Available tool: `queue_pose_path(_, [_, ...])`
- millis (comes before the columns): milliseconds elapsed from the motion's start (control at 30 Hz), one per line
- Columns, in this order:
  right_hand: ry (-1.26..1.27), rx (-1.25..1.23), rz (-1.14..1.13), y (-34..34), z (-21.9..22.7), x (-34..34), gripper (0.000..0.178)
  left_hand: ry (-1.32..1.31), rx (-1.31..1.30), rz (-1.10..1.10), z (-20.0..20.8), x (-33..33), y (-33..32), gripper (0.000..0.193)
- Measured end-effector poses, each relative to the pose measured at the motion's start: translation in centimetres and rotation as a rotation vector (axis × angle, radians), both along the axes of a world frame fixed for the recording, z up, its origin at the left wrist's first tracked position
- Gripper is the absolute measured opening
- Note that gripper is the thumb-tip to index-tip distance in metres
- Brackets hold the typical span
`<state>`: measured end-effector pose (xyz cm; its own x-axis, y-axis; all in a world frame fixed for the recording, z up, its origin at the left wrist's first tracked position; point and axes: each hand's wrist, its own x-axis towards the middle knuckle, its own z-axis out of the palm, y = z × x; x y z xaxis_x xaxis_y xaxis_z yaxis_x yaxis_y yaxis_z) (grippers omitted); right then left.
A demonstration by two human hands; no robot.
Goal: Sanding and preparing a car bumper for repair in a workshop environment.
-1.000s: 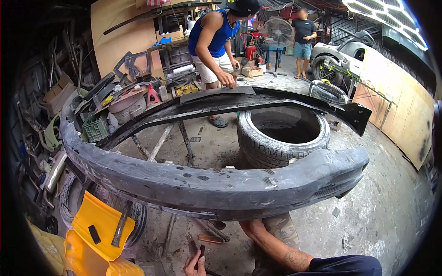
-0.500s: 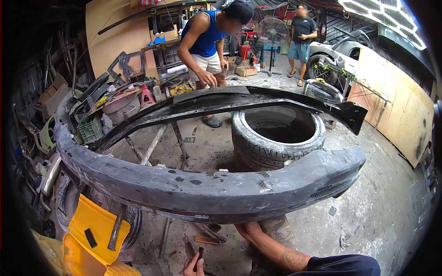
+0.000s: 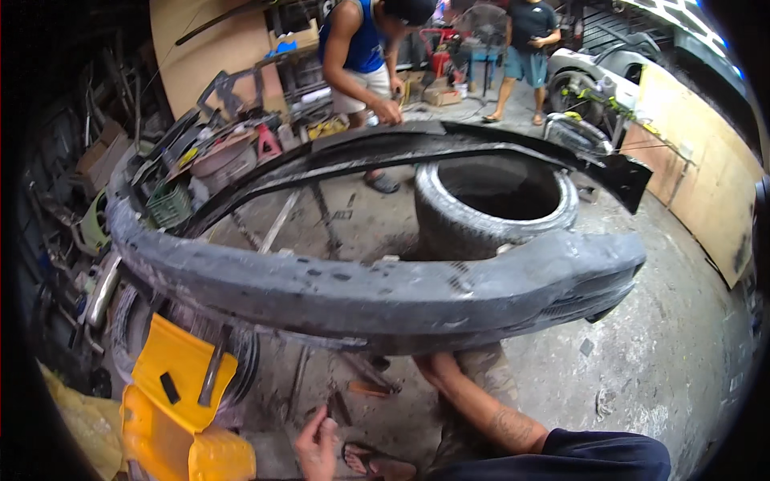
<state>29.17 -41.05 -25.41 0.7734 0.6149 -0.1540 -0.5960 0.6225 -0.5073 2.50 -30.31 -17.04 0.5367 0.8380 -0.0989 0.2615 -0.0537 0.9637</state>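
A long, curved grey car bumper [image 3: 353, 297] spans the view in front of me, its surface scuffed and marked with dark wet-looking spots. Low in the middle, my left hand [image 3: 317, 445] has its fingers pinched, with a small dark block at their tips; blur softens its outline. My right forearm rises from the lower right, and my right hand [image 3: 433, 365] goes under the bumper's near edge, where its fingers are hidden. At the far side, a person in a blue top bends over the black inner edge, one hand [image 3: 388, 111] at a flat dark piece there.
A large tire [image 3: 493, 200] stands under the bumper. To the lower left is a yellow plastic container [image 3: 176, 429] with a hammer-like tool [image 3: 215, 370] and a black block [image 3: 169, 388] on its upper face. Car parts crowd the left; another person stands near a car at the back.
The view has tilted down, so the bumper and people sit higher. My left hand has come up and turned somewhat. The far person's hand has lowered to the bumper's far edge.
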Motion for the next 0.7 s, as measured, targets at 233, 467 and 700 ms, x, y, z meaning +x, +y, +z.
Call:
queue_pose_path(233, [-0.148,0.151,-0.002,0.8,2.2,0.0,0.055,-0.070,0.326,-0.023,14.1,-6.2,8.7,0.034])
queue_pose_path(467, [-0.159,0.173,-0.010,1.0,1.3,0.2,0.053,-0.098,0.414,-0.002,13.4,-1.8,7.6,0.029])
queue_pose_path(700, [-0.022,0.144,-0.002,0.6,1.4,-0.2,0.044,0.194,0.564,-0.171,3.2,-1.7,9.6,0.027])
